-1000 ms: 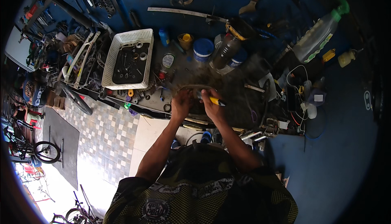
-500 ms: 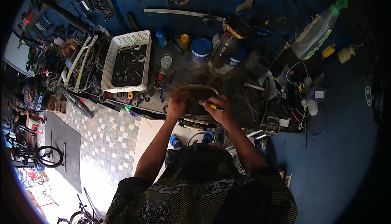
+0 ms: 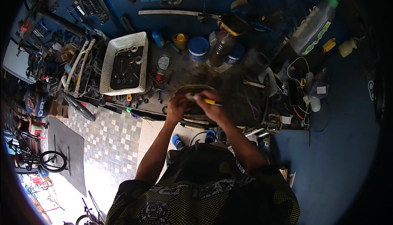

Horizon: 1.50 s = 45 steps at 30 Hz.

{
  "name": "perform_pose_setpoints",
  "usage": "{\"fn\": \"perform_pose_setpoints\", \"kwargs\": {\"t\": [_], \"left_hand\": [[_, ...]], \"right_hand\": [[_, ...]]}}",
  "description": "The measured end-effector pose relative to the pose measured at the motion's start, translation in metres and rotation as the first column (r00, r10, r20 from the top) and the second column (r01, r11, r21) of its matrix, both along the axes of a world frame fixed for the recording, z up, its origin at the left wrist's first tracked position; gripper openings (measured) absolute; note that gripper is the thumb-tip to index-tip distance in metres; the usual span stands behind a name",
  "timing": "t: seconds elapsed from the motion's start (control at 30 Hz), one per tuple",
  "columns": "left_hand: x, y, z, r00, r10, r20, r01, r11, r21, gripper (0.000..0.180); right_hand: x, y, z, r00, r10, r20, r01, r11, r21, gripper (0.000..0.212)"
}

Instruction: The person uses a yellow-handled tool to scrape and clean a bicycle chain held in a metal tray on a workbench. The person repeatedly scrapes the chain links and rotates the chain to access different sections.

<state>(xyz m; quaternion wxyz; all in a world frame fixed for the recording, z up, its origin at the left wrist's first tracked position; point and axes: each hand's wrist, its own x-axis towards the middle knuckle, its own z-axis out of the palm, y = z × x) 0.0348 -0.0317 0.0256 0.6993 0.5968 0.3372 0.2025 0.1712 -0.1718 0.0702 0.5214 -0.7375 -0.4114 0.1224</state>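
Observation:
Over a shallow dark tray with a pale rounded rim (image 3: 195, 86), at the front of the workbench, both hands are close together. My right hand (image 3: 212, 109) is closed around a slim tool with a yellow and black handle (image 3: 213, 102); its working end points left and is too small to name. My left hand (image 3: 176, 108) has its fingers bent together beside that end. A small pale piece (image 3: 189, 96) shows at the left fingertips, its kind unclear. The inside of the tray is dark and partly covered by my hands.
A white plastic basket (image 3: 103, 67) with metal parts stands to the left. Behind the tray are a blue tub (image 3: 198, 48), a dark bottle (image 3: 222, 49) and a pale-labelled bottle (image 3: 163, 62). Purple-handled scissors (image 3: 255, 112) and cables (image 3: 301, 59) lie right.
My right hand has moved left with the yellow-handled tool, bringing its end up to my left fingertips. The whole view has shifted slightly.

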Motion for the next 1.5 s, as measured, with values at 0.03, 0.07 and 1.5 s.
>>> {"fn": "perform_pose_setpoints", "kwargs": {"t": [0.03,0.07,1.5], "left_hand": [[0.000,0.001,0.002,0.997,-0.047,-0.063,0.057,0.984,0.167,0.030],[0.000,0.004,0.003,0.978,-0.077,-0.192,0.130,0.951,0.281,0.030],[0.005,-0.001,0.001,0.993,0.110,0.034,-0.108,0.992,-0.060,0.027]], "right_hand": [[-0.007,0.008,-0.001,0.998,0.058,0.027,-0.061,0.993,0.099,0.022],[-0.003,0.010,0.000,0.997,0.025,0.068,-0.033,0.994,0.107,0.021],[-0.009,-0.006,0.018,0.929,0.046,0.367,-0.055,0.998,0.015,0.016]]}}
